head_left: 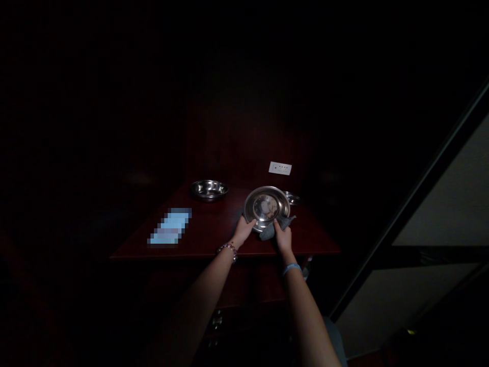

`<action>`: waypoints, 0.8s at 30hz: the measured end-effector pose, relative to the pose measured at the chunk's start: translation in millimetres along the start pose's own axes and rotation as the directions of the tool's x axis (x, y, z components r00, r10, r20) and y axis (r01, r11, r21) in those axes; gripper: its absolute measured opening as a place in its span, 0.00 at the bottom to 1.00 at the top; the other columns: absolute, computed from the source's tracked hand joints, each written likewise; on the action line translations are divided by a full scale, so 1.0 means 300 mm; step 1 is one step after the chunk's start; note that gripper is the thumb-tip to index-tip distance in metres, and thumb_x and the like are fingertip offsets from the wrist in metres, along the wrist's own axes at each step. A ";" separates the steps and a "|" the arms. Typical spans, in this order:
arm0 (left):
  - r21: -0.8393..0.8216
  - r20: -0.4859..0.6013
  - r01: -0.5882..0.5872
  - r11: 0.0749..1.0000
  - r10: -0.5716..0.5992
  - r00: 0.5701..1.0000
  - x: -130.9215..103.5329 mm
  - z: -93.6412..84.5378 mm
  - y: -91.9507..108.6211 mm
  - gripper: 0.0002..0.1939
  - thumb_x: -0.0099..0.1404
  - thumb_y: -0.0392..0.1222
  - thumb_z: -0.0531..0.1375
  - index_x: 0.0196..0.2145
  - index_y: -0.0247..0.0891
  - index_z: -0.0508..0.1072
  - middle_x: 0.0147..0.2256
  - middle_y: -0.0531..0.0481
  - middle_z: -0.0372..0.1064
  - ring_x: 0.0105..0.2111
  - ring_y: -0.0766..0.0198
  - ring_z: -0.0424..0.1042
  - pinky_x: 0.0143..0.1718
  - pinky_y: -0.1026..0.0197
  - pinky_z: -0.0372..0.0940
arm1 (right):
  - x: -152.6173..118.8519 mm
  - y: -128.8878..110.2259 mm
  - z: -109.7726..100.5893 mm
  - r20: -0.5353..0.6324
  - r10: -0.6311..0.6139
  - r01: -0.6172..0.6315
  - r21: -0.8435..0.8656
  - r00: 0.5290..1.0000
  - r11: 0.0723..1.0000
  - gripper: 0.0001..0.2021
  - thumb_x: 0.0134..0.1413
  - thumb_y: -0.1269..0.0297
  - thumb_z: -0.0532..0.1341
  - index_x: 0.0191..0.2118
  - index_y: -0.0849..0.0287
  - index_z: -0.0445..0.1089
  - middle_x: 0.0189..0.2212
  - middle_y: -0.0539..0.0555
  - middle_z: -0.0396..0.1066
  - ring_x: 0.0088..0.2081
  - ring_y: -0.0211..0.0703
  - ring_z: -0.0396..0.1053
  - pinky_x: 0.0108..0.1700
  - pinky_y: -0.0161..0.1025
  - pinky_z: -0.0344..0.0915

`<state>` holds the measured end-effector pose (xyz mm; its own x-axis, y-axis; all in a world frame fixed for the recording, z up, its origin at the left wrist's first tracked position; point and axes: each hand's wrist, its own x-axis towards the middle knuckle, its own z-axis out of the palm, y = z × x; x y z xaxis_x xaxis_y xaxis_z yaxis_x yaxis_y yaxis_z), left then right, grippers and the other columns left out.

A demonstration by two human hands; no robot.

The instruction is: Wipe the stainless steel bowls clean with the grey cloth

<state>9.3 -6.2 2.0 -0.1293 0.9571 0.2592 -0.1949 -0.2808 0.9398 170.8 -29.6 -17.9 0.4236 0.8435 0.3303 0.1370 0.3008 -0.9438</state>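
Observation:
Both hands hold a round, shiny metal bowl [266, 206] tilted so that its inside faces me. My left hand [242, 230] grips the lower left rim, thumb over the edge and the other fingers hidden behind. At the lower right rim, my right hand [283, 236] is closed on a grey cloth [268, 232] pressed against the bowl. Part of the cloth sticks out to the right of the hand. Behind the held bowl, another metal dish [292, 198] is partly covered from view. A third metal bowl [209, 190] sits upright at the back left.
The dark red wooden tabletop [214, 234] lies under the bowls, its front edge close to my wrists. A blurred, light blue flat item [170, 227] rests on the left. A white wall socket [280, 168] is at the back. A dark-framed pale panel [439, 204] stands at right.

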 end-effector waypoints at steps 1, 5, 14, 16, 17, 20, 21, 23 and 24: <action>0.002 0.001 -0.001 1.000 0.001 1.000 0.001 0.000 -0.002 0.16 0.57 0.27 0.67 0.44 0.34 0.76 0.48 0.40 0.80 0.51 0.55 0.78 0.58 0.52 0.68 | -0.001 -0.001 -0.001 -0.002 0.004 -0.004 0.001 1.000 1.000 0.27 0.52 0.44 0.65 0.44 0.67 0.79 0.42 0.65 0.83 0.47 0.56 0.80 0.50 0.43 0.74; 0.002 0.015 -0.015 1.000 0.015 1.000 0.007 -0.002 -0.013 0.16 0.57 0.28 0.67 0.44 0.34 0.76 0.48 0.39 0.80 0.51 0.53 0.78 0.59 0.50 0.67 | -0.003 -0.002 -0.002 0.007 0.005 -0.005 -0.005 1.000 1.000 0.27 0.52 0.44 0.64 0.43 0.66 0.79 0.42 0.65 0.82 0.47 0.56 0.80 0.49 0.43 0.74; -0.007 0.025 -0.029 1.000 0.029 0.999 0.008 -0.001 -0.019 0.17 0.57 0.30 0.68 0.45 0.34 0.76 0.49 0.39 0.79 0.51 0.53 0.77 0.59 0.50 0.67 | -0.010 -0.014 -0.003 -0.006 0.005 -0.005 -0.007 1.000 1.000 0.26 0.52 0.45 0.64 0.42 0.67 0.79 0.41 0.66 0.82 0.47 0.57 0.80 0.50 0.44 0.74; 0.000 0.027 -0.022 1.000 0.022 0.999 0.007 -0.002 -0.016 0.17 0.57 0.30 0.68 0.45 0.34 0.76 0.48 0.40 0.80 0.51 0.53 0.77 0.58 0.50 0.68 | -0.012 -0.019 -0.004 -0.010 0.011 -0.011 -0.013 1.000 1.000 0.26 0.52 0.45 0.64 0.42 0.66 0.79 0.41 0.65 0.83 0.47 0.57 0.80 0.51 0.44 0.74; 0.003 0.027 -0.020 1.000 0.020 0.999 0.007 -0.003 -0.015 0.17 0.56 0.30 0.68 0.45 0.34 0.76 0.47 0.41 0.81 0.51 0.53 0.78 0.58 0.50 0.68 | -0.012 -0.020 -0.005 -0.013 0.011 -0.011 -0.014 1.000 1.000 0.26 0.52 0.45 0.64 0.42 0.66 0.79 0.41 0.65 0.83 0.47 0.57 0.80 0.51 0.44 0.73; 0.004 0.025 -0.029 1.000 0.029 0.999 0.007 -0.006 -0.018 0.17 0.56 0.31 0.68 0.45 0.35 0.76 0.46 0.41 0.81 0.51 0.54 0.77 0.58 0.50 0.68 | -0.010 -0.016 -0.006 -0.009 -0.002 0.002 -0.016 1.000 1.000 0.26 0.52 0.44 0.64 0.42 0.66 0.79 0.42 0.66 0.82 0.48 0.58 0.80 0.52 0.45 0.73; 0.002 0.024 -0.034 0.999 0.034 0.999 0.008 -0.006 -0.021 0.17 0.56 0.31 0.68 0.45 0.35 0.76 0.47 0.41 0.81 0.51 0.54 0.77 0.58 0.50 0.68 | -0.009 -0.013 -0.005 -0.005 -0.009 0.009 -0.013 1.000 1.000 0.27 0.52 0.44 0.64 0.42 0.66 0.79 0.43 0.66 0.82 0.48 0.58 0.80 0.52 0.45 0.73; -0.002 0.019 -0.037 0.999 0.037 0.999 0.011 -0.007 -0.028 0.18 0.56 0.31 0.68 0.45 0.35 0.76 0.48 0.40 0.80 0.51 0.53 0.78 0.59 0.49 0.67 | -0.006 -0.006 -0.003 0.002 -0.012 0.012 -0.006 1.000 1.000 0.27 0.52 0.44 0.63 0.42 0.66 0.79 0.43 0.67 0.82 0.47 0.58 0.80 0.51 0.45 0.74; -0.003 0.018 -0.034 0.999 0.034 0.999 0.013 -0.007 -0.032 0.17 0.56 0.32 0.68 0.45 0.35 0.76 0.48 0.40 0.80 0.50 0.53 0.78 0.59 0.49 0.67 | -0.005 -0.003 -0.002 0.002 -0.007 0.007 -0.004 1.000 1.000 0.26 0.52 0.44 0.63 0.42 0.66 0.79 0.43 0.67 0.82 0.47 0.58 0.80 0.50 0.45 0.74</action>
<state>8.5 0.0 -6.5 -0.1179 0.9481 0.2953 -0.1935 -0.3136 0.9296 170.5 -31.6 -17.6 0.4209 0.8422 0.3368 0.1433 0.3050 -0.9415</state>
